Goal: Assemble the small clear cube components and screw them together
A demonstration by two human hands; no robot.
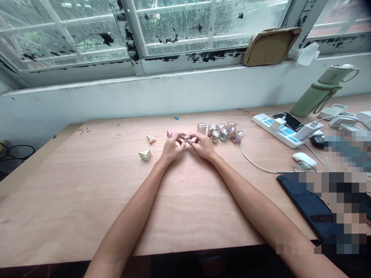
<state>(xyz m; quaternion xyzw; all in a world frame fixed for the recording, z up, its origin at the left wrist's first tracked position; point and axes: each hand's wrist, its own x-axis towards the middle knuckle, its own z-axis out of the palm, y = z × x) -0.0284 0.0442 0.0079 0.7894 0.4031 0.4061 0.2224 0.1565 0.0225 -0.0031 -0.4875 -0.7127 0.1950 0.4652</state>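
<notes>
My left hand (pixel 172 148) and my right hand (pixel 204 145) meet over the middle of the wooden table. Between their fingertips is a small, shiny, pale piece (pixel 187 138), too small to name; both hands pinch it. A pink folded piece (pixel 169 134) shows just behind my left hand. Two cream-coloured folded pieces lie to its left, a nearer one (pixel 145 155) and a farther one (pixel 150 139). Several small clear faceted containers stand beyond my right hand, among them a tall one (pixel 201 128), a greenish one (pixel 223 134) and a pinkish one (pixel 238 136).
A white power strip (pixel 278 130) with plugged-in chargers and a looping white cable (pixel 246 154) lies to the right. Near it are a green bottle (pixel 311 96), a white earphone case (pixel 305 160) and a dark tablet or phone (pixel 307 206). A blue scrap (pixel 176 117) lies near the wall.
</notes>
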